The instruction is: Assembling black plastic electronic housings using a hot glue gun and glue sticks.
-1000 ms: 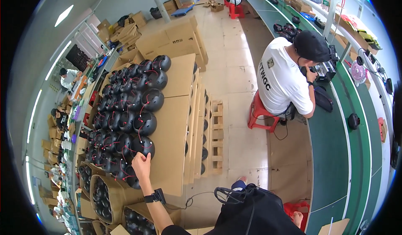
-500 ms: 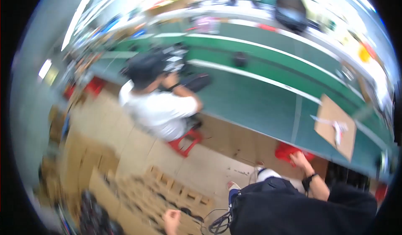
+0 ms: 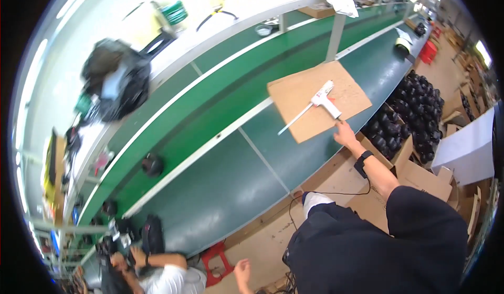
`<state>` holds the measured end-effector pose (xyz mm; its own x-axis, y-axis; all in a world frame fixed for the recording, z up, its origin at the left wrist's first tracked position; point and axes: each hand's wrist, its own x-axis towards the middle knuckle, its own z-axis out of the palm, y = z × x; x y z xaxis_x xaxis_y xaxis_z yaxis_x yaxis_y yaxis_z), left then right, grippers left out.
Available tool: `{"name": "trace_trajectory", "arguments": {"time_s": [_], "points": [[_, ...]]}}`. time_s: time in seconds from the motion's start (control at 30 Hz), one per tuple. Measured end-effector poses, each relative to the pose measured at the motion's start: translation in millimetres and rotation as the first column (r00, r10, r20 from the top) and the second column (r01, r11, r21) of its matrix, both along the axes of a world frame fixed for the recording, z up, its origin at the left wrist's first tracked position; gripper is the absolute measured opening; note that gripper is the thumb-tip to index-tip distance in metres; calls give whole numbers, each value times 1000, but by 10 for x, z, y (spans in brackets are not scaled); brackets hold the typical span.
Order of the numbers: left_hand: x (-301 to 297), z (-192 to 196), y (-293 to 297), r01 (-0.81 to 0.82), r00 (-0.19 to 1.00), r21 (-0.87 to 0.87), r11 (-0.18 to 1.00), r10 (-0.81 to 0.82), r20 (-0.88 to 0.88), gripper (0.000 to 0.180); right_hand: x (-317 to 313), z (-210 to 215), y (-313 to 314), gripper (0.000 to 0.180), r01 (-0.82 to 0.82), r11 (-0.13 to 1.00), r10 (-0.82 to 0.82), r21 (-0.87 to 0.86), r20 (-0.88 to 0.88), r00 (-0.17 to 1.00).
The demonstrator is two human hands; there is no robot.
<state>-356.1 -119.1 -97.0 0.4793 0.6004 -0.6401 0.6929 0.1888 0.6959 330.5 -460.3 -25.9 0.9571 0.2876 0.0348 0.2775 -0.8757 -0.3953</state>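
Note:
A white glue gun [image 3: 326, 103] lies on a sheet of brown cardboard [image 3: 302, 121] on the green bench. A long pale glue stick [image 3: 294, 120] sticks out of it. My right hand [image 3: 345, 134], with a black band on its wrist, is at the cardboard's near edge, right by the end of the glue gun's handle. Its fingers are curled closed; what they grip, if anything, is too small to make out. My left hand [image 3: 242, 272] hangs low near a red stool, its fingers loosely bent and holding nothing.
A co-worker in a white shirt [image 3: 170, 281] sits at the lower left beside the red stool [image 3: 215, 262]. Black round parts [image 3: 412, 115] are heaped beyond the bench at right, near cardboard boxes [image 3: 420, 181]. A black cord [image 3: 336, 193] trails by my legs. A black bag [image 3: 115, 79] sits on the shelf.
My view has swung right, so the co-worker now shows at lower left. My right hand has come up from the red stool to the cardboard beside the glue gun.

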Motion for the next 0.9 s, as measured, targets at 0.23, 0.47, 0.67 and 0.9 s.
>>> {"name": "trace_trajectory", "arguments": {"time_s": [0.23, 0.47, 0.67, 0.9], "points": [[1865, 1082, 1750, 158, 986, 549, 821, -160, -43, 13, 1165, -393, 225, 75, -11, 1000, 11, 1, 98, 995], [3090, 841, 3765, -4, 1000, 882, 472, 7, 1, 103, 1689, -732, 171, 80, 91, 990, -100, -104, -78, 992], [3752, 381, 5160, -314, 949, 827, 467, 181, 258, 126, 1678, -186, -51, 51, 148, 987, -141, 66, -106, 984], [3848, 658, 4086, -75, 942, 726, 683, -191, 277, 120, 454, 678, 663, 34, 579, 689, -136, 435, -707, 694]]}}
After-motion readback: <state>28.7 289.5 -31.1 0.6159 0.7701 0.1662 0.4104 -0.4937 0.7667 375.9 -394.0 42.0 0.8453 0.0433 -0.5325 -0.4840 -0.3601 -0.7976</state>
